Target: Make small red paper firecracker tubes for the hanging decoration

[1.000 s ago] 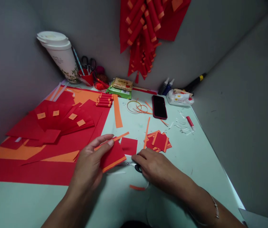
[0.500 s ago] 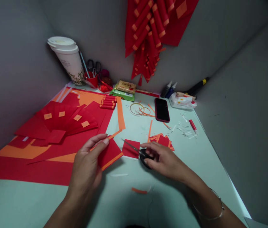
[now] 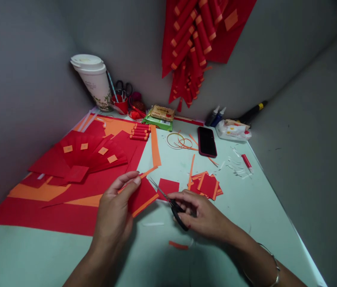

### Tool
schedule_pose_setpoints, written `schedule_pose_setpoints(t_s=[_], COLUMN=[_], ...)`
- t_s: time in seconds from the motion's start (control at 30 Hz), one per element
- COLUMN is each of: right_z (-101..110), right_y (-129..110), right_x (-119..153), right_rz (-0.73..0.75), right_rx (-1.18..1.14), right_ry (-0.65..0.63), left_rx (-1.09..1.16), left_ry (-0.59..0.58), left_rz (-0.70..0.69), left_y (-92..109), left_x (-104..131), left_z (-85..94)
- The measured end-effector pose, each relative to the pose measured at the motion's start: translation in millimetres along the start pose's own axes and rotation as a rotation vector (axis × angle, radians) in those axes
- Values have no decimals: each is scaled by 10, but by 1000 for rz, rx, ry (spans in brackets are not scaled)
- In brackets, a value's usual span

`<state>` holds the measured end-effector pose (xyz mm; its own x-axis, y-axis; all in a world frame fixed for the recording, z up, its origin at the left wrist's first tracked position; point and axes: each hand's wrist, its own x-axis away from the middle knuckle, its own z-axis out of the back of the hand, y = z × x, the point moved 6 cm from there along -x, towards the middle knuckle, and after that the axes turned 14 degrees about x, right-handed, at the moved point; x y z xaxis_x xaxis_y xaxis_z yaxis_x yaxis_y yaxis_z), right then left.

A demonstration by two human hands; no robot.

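Note:
Pinched in my left hand (image 3: pixel 116 203) is a red paper piece (image 3: pixel 143 196) with orange strips along two edges; one strip sticks out past its upper corner. My right hand (image 3: pixel 200 211) grips black-handled scissors (image 3: pixel 178 215), their blades slightly parted beside the red piece's upper right corner. Behind the blades, a plain red square (image 3: pixel 168 187) lies on the table. A small pile of red squares with orange edges (image 3: pixel 208 186) sits just beyond my right hand.
Large red and orange sheets (image 3: pixel 69 217) cover the left side. Small red rolls (image 3: pixel 140 131), a phone (image 3: pixel 207 142), a white cup (image 3: pixel 95 81) and snack packs (image 3: pixel 161 115) stand further back. Paper scraps and a red tube (image 3: pixel 246 162) lie right.
The scissors have turned and their tips have come closer to the red piece in my left hand. The whole view has shifted slightly, moving the scene right and down.

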<state>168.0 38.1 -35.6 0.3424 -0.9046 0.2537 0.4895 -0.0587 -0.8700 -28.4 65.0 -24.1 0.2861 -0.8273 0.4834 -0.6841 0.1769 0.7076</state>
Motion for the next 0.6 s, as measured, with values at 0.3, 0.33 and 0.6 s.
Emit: schedule_pose_setpoints(t_s=[0.3, 0.33, 0.6], right_z=[-74, -79, -109], right_y=[48, 50, 56], right_x=[-2, -2, -13], right_rz=[14, 11, -10], right_rx=[-69, -72, -93], right_ry=[3, 3, 14], left_rx=[-22, -23, -16], left_ry=[-22, -20, -24], left_rz=[11, 16, 38], left_y=[-59, -60, -75], left_x=[7, 13, 32], left_z=[4, 2, -16])
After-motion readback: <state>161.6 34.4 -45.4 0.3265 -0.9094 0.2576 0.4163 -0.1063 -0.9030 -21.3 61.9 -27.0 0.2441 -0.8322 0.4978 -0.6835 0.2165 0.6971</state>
